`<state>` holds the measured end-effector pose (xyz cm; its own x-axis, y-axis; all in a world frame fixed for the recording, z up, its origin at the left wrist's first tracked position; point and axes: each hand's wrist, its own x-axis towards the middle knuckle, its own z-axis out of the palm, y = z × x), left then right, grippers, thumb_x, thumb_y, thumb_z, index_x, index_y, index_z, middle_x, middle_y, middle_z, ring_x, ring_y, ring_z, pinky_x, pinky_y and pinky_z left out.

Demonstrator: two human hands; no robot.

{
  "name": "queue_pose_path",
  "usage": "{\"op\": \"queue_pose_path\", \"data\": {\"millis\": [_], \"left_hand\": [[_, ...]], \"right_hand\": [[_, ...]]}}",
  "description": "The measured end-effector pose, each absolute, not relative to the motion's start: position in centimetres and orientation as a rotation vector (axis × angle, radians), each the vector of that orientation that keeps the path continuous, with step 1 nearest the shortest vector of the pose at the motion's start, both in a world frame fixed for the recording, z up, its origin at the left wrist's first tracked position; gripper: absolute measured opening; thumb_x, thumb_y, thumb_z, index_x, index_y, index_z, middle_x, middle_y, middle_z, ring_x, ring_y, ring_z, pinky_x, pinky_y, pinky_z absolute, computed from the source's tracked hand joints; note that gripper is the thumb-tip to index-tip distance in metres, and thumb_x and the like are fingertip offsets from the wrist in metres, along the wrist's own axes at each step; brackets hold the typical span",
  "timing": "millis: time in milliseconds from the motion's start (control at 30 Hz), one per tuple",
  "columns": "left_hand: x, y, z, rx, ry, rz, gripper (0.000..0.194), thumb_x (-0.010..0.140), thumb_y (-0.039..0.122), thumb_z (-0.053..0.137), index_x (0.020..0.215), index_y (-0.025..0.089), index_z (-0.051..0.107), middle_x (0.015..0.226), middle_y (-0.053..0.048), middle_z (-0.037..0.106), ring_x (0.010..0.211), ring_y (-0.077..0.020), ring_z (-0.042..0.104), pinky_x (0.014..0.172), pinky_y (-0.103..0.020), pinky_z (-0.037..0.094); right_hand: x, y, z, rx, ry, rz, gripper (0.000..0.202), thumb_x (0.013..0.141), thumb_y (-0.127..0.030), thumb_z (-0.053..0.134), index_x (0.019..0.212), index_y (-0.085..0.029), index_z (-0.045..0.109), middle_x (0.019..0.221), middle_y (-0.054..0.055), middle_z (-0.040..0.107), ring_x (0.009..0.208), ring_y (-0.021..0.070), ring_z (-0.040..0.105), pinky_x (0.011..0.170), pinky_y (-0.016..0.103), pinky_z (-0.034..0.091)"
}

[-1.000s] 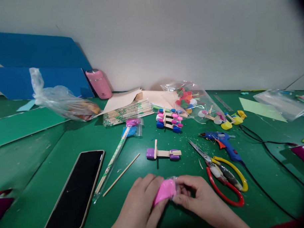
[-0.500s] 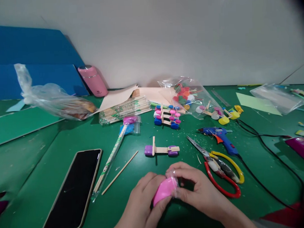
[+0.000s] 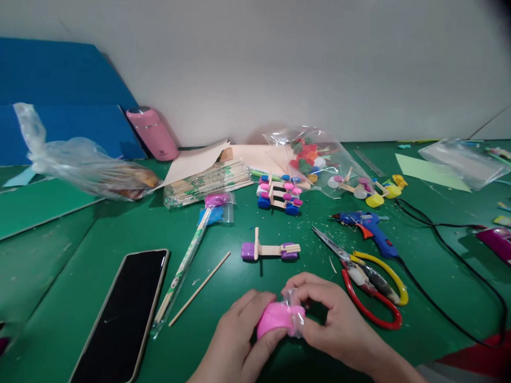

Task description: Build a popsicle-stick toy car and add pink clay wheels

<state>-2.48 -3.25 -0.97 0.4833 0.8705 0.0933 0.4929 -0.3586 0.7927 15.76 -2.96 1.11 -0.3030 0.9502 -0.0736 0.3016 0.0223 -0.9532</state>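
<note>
A soft pink lump (image 3: 273, 320) in clear plastic wrap lies between my two hands near the table's front. My left hand (image 3: 246, 331) is closed round its left side, thumb below and fingers above. The fingers of my right hand (image 3: 322, 306) pinch the wrap at the lump's right end, where some pink bulges out. Beyond the hands rests a small wooden-stick piece (image 3: 269, 250) with purple blocks at both ends. To the left lies a thin wooden stick (image 3: 200, 288). Scissors (image 3: 367, 280) with red and yellow handles lie right of my right hand.
A phone (image 3: 120, 322) lies at the left, near wrapped sticks (image 3: 185, 266). A blue glue gun (image 3: 372, 229) with a black cord is at the right. Farther back are stick bundles (image 3: 213, 183), colourful stick models (image 3: 279, 196), a plastic bag (image 3: 321, 161) and a pink bottle (image 3: 153, 135).
More pink now shows at the right end of the lump, by my right fingers. The wrap there looks bunched. The whole view has shifted slightly.
</note>
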Motion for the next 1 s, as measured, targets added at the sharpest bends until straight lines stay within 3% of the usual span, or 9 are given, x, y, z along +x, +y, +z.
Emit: {"op": "queue_pose_path", "data": {"millis": [233,433,567,700,1000], "left_hand": [[-2.8,-3.3,-0.9,1.926,1.167,0.630,0.023,0.082,0.031,0.050,0.102,0.021,0.052,0.091,-0.004,0.062,0.081,-0.0175,0.059,0.072,-0.027,0.048],[-3.0,-3.3,-0.7,1.943,1.205,0.647,0.020,0.083,0.032,0.048,0.098,0.020,0.053,0.086,-0.006,0.062,0.077,-0.0187,0.059,0.069,-0.029,0.049],[-2.9,-3.3,-1.0,1.961,1.237,0.660,0.020,0.082,0.032,0.049,0.098,0.020,0.053,0.086,-0.006,0.063,0.077,-0.0188,0.059,0.068,-0.029,0.049],[-3.0,-3.1,-1.0,2.044,1.241,0.636,0.021,0.082,0.032,0.050,0.098,0.020,0.054,0.085,-0.005,0.063,0.076,-0.0190,0.059,0.066,-0.029,0.049],[-3.2,-2.9,-0.5,2.207,1.163,0.586,0.020,0.081,0.030,0.050,0.099,0.022,0.053,0.082,-0.004,0.061,0.071,-0.0188,0.055,0.062,-0.031,0.047]], "right_hand": [[15.9,-3.1,0.6,-1.293,-1.583,1.352,0.019,0.063,0.001,0.050,0.066,-0.017,0.056,0.089,0.002,0.056,0.083,0.0143,0.055,0.076,0.024,0.042],[16.1,-3.3,0.5,-1.356,-1.621,1.251,0.008,0.071,-0.013,0.058,0.076,-0.019,0.060,0.086,0.002,0.052,0.074,0.0130,0.051,0.065,0.023,0.041],[16.2,-3.2,1.0,-1.389,-1.686,1.216,0.020,0.072,-0.021,0.062,0.091,-0.022,0.062,0.081,0.001,0.052,0.073,0.0138,0.051,0.065,0.023,0.042],[16.4,-2.9,1.4,-1.346,-1.808,1.273,0.019,0.075,-0.029,0.062,0.092,-0.023,0.063,0.085,0.002,0.057,0.079,0.0152,0.053,0.069,0.025,0.042],[15.8,-2.7,2.3,-1.366,-2.013,1.319,0.006,0.076,-0.022,0.057,0.082,-0.022,0.060,0.071,-0.002,0.052,0.065,0.0113,0.047,0.056,0.020,0.035]]}}
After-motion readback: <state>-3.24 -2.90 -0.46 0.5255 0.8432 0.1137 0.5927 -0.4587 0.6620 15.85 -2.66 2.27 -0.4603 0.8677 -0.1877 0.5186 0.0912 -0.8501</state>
